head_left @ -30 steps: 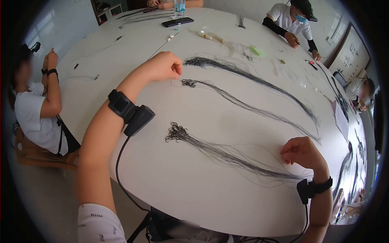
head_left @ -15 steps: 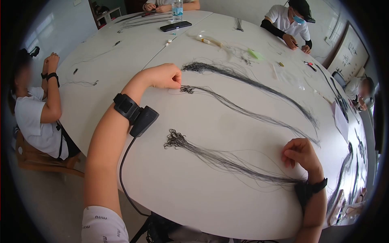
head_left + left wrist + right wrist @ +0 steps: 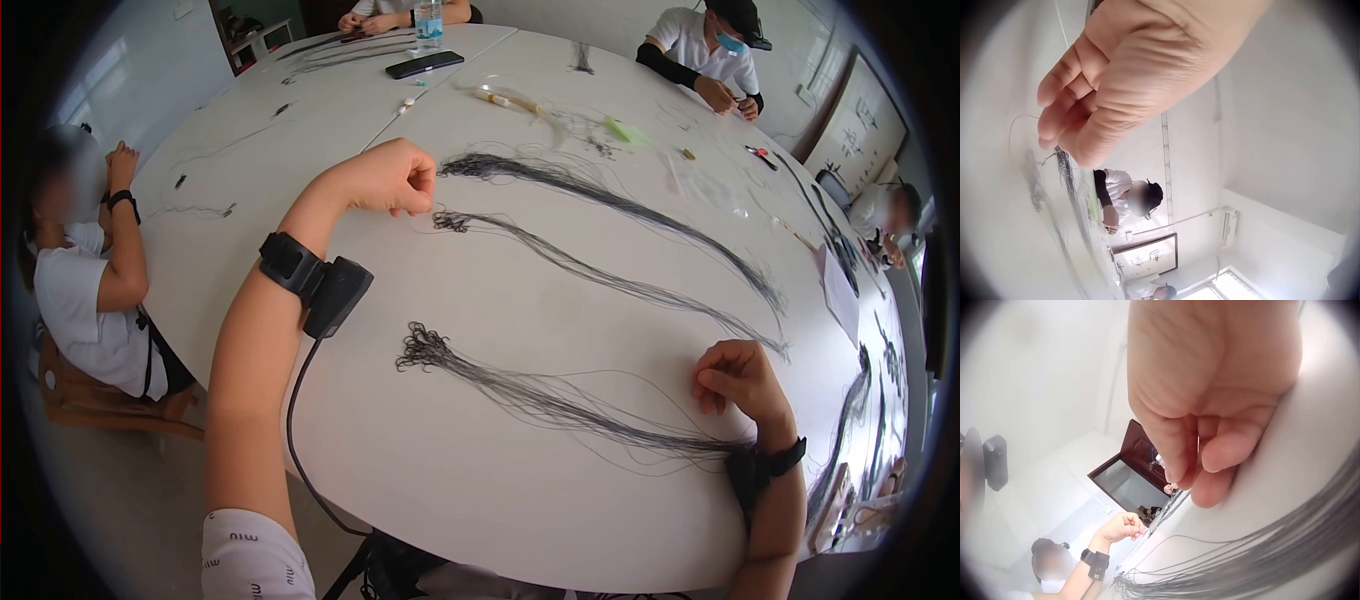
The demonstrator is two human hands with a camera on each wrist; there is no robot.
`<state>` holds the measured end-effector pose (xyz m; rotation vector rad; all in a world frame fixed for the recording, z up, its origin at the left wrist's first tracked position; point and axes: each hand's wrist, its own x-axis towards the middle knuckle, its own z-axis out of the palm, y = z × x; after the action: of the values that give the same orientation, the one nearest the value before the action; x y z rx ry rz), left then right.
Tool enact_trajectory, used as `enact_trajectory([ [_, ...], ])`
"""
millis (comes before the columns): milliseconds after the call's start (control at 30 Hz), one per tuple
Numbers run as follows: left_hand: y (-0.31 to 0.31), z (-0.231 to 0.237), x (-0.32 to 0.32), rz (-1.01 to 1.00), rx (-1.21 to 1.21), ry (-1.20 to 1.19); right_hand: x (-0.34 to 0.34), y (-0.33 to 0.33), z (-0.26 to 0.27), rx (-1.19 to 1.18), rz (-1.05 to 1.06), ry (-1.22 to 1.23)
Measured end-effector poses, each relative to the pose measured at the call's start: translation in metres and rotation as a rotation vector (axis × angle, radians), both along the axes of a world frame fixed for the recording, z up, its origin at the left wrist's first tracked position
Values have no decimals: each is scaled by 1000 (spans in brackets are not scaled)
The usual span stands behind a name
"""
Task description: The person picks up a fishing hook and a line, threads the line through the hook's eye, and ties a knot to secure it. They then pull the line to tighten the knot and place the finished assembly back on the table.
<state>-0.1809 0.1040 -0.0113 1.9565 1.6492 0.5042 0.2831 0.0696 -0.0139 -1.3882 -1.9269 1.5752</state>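
Note:
Black fishing hooks on long thin lines lie in three bundles. My left hand (image 3: 390, 178) hovers at the hook end of the middle bundle (image 3: 452, 221), thumb and fingertips together. In the left wrist view a fine dark fishing line (image 3: 1012, 125) curves out from the pinched fingertips; any hook there is hidden by them. My right hand (image 3: 738, 378), fingers loosely curled, hangs over the line end of the near bundle (image 3: 428, 348), with nothing visible in it. Beyond the left hand lies the thickest bundle (image 3: 480, 165).
On the white table (image 3: 560, 530) lie a phone (image 3: 425, 65), a water bottle (image 3: 428, 25), a green slip (image 3: 625, 130), clear plastic (image 3: 705, 190) and a white sheet (image 3: 836, 295). More lines lie along the right edge. Other people sit round the table.
My left hand dipped to the middle bundle's hooks, then rose slightly away from them. The right hand has stayed nearly still over the near bundle.

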Motion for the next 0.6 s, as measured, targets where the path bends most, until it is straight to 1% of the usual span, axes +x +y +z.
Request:
enact_trajectory([
  [133, -3, 7, 5, 34, 45, -87, 0, 0, 1, 1, -4, -1],
  [200, -4, 8, 7, 60, -37, -141, 0, 0, 0, 4, -5, -1],
  [233, -4, 7, 5, 60, -36, -142, 0, 0, 0, 5, -6, -2],
  [300, -4, 4, 2, 48, -188, -84, -1, -1, 1, -6, -13, 4],
  [333, -4, 4, 2, 47, -186, -85, -1, -1, 1, -3, -14, 3],
  [400, -6, 5, 4, 37, -257, -87, 0, -1, 1, -1, -5, 15],
  [500, -7, 10, 8, 86, -274, -84, 0, -1, 0, -2, -5, 21],
  [600, -5, 7, 10, 91, -264, -71, 0, -1, 0, -5, -9, 27],
])
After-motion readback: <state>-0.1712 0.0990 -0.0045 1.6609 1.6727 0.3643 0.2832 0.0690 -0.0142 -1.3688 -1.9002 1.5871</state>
